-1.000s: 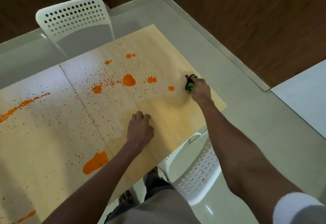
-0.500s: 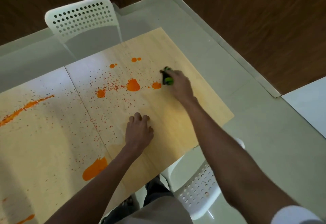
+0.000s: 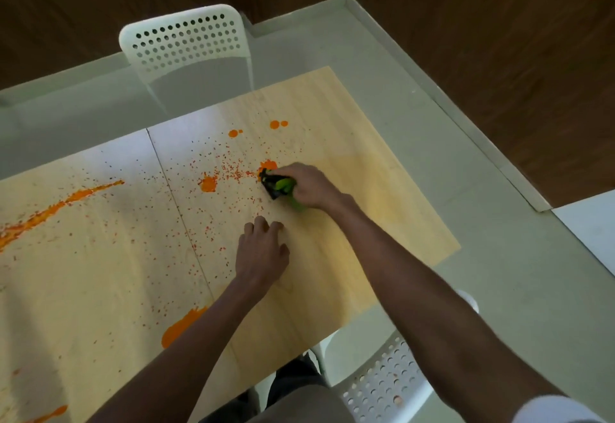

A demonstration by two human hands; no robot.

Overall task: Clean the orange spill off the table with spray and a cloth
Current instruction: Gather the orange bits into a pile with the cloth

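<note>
A pale wooden table (image 3: 382, 209) carries orange spill: a blob (image 3: 269, 165) just beyond my right hand, another blob (image 3: 208, 184) to its left, small drops (image 3: 278, 124) farther back, a long streak (image 3: 60, 204) at the left and a puddle (image 3: 181, 326) near the front edge. My right hand (image 3: 311, 186) grips a green and black cloth (image 3: 278, 187) and presses it on the table against the nearest blob. My left hand (image 3: 261, 254) rests on the table with fingers bent, holding nothing. No spray bottle is in view.
A white perforated chair (image 3: 186, 43) stands at the table's far side. A second white chair (image 3: 389, 386) is under me at the near edge. Grey floor (image 3: 499, 272) and a dark wooden wall (image 3: 482, 39) lie to the right.
My right hand has slid the cloth leftward from the table's right part, over the small orange spots, up to the larger blob. My left hand has stayed put.
</note>
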